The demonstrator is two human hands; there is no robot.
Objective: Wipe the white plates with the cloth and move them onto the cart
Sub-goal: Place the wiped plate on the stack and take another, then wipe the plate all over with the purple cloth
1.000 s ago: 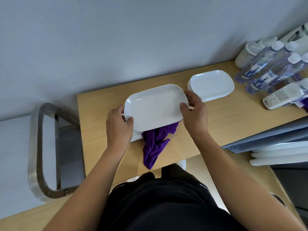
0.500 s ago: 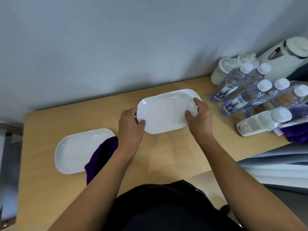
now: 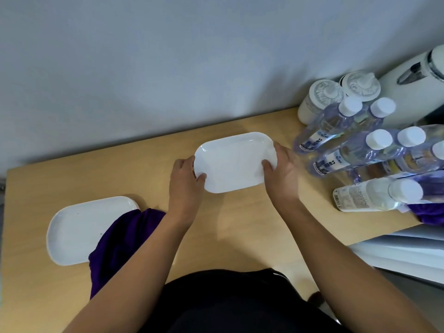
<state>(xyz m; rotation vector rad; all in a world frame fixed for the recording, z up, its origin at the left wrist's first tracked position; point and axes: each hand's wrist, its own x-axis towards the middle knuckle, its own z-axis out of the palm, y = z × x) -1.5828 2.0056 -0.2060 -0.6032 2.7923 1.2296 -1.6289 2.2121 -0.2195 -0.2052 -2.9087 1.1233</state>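
The left hand (image 3: 186, 186) and the right hand (image 3: 281, 175) each clasp a short end of a glossy white oblong plate with rounded corners (image 3: 234, 162), thumbs on the upper face, remaining fingers curled beneath the rim. The plate sits toward the far edge of the pale wood-grain tabletop (image 3: 240, 227); whether it rests on the surface or is just raised cannot be told. The glaze looks smooth and slippery, so the hold is best kept level and symmetrical, with the right knuckles kept off the clear plastic water bottles with white caps (image 3: 348, 140) clustered just beside that hand, which would likely topple easily. A second white oblong plate (image 3: 79, 227) lies flat near the left edge, faintly speckled. A soft, crumpled purple cloth (image 3: 120, 239) overlaps its right end and hangs over the near edge. The cart is out of view.
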